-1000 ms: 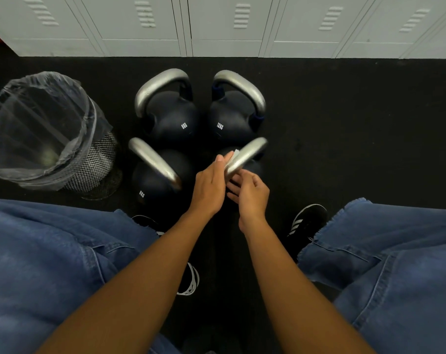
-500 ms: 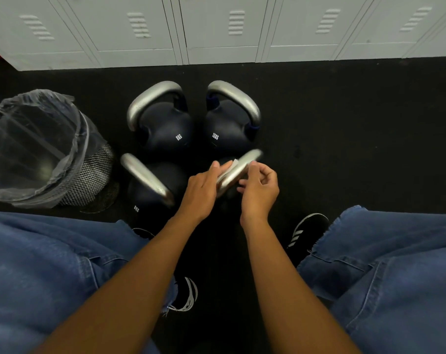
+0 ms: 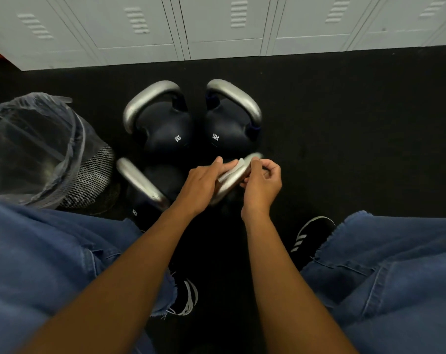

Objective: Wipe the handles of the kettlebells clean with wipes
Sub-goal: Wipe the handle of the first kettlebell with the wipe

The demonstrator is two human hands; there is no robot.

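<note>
While left hand (image 3: 204,182) still presses wipe (image 3: 233,169) on handle (image 3: 232,180), right hand (image 3: 262,183) fingers now curl beside it, pinching; far kettlebells read "8KG" (image 3: 178,138), "12KG" (image 3: 215,137).

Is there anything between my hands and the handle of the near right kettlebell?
Only the white wipe, which the left hand presses against the handle. The right hand touches the handle's other side directly.
</note>
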